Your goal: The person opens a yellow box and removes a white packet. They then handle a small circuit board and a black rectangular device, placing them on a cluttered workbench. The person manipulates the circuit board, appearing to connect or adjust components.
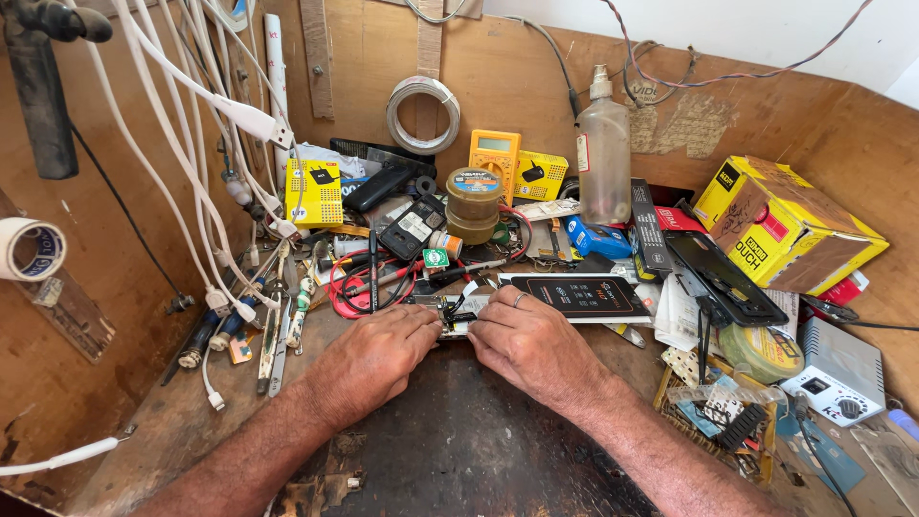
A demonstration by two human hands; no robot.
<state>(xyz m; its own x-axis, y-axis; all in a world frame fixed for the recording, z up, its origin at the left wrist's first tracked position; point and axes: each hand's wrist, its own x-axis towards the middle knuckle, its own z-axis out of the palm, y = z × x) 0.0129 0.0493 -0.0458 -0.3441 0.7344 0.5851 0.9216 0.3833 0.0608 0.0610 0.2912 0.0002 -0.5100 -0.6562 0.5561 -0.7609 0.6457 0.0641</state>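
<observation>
Phone [458,316] between left hand [378,354], right hand [526,340]

Two hands [373,359], three yellow boxes [790,225], one multimeter [494,153], one bottle [604,153].

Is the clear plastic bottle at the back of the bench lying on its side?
No, the clear plastic bottle stands upright against the wooden back wall, beside the yellow multimeter.

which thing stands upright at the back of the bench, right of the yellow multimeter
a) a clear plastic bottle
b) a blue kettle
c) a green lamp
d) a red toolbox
a: a clear plastic bottle stands upright against the wooden back wall, just right of the yellow multimeter, well behind the left hand and right hand, which meet over a small opened device.
</observation>
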